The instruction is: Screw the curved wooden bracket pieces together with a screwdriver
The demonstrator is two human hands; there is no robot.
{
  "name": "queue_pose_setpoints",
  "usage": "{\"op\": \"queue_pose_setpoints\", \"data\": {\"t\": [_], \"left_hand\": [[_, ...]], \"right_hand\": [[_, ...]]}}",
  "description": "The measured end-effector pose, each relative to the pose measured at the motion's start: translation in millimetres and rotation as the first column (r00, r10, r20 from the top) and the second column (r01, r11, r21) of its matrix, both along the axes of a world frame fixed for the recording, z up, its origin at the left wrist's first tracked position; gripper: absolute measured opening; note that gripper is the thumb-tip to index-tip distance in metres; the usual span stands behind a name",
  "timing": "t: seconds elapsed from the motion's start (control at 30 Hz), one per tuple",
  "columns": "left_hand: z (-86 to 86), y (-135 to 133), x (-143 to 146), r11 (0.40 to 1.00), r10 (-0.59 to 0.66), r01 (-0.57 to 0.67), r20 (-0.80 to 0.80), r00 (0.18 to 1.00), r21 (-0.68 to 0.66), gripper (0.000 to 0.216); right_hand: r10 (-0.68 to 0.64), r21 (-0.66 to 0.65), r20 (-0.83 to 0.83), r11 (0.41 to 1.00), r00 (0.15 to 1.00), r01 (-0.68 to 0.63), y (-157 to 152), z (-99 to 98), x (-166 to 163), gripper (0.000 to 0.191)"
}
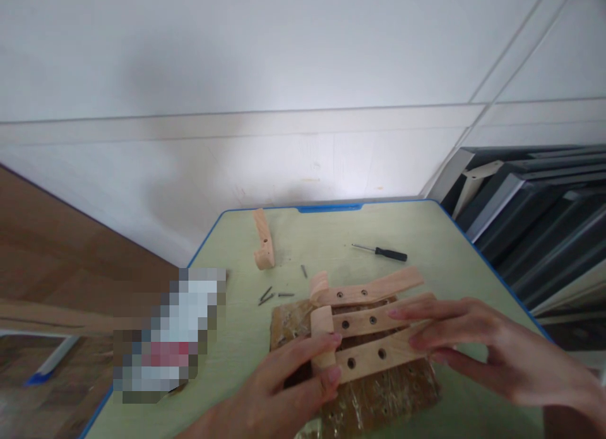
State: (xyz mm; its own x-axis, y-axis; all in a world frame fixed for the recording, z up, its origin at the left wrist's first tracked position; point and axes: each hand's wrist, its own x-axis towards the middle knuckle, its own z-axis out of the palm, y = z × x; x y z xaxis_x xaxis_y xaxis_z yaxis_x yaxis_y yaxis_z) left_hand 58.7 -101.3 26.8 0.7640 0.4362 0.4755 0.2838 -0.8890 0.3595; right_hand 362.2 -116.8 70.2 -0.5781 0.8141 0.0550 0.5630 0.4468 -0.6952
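My left hand [296, 379] pinches the curved end of the nearest wooden hook [367, 358], thumb and fingertips on its block-like tip. At the straight end, my right hand [478, 344] holds the same hook, and one outstretched finger touches the middle wooden hook [360, 321]. A third wooden hook [379, 289] lies just beyond, roughly parallel to these two. Each of the three shows two dark-rimmed holes along its arm. Beneath them is a worn brown board [383, 395], partly wrapped in clear tape or film.
Another wooden hook [264, 240] lies at the table's far left. Several screws [266, 297] are scattered beside the board. A black-handled screwdriver [391, 255] rests at the far right. A blurred-out object [175, 332] lies on the left. Dark panels [544, 205] lean beyond the blue-edged table [402, 224].
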Motion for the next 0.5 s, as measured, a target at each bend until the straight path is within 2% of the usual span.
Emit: {"op": "queue_pose_setpoints", "data": {"t": [0.2,0.27,0.33,0.43,0.5], "left_hand": [[-0.3,-2,1,0.998,-0.013,0.02,0.104,0.994,-0.066,0.037],[1.2,-4,1,0.995,-0.012,0.024,0.127,0.992,-0.094,0.04],[2.3,-5,1,0.995,0.004,0.01,0.13,0.991,-0.099,0.041],[0.9,-6,-2,0.996,0.002,0.01,0.138,0.99,-0.086,0.04],[-0.9,-6,-3,0.995,-0.019,0.033,0.144,0.989,-0.091,0.039]], "right_hand": [[0.066,-0.016,-0.022,0.998,0.998,-0.067,-3,7.7,9,0.036],[0.033,-0.026,-0.026,0.999,0.999,-0.034,-8,11.2,18,0.04],[-0.014,-0.026,-0.12,1.0,0.993,0.011,-13,15.9,25,0.046],[-0.071,0.078,-0.216,0.993,0.974,0.09,-10,28.5,25,0.045],[-0.078,0.168,-0.156,0.98,0.985,0.104,0,41.9,16,0.041]]}}
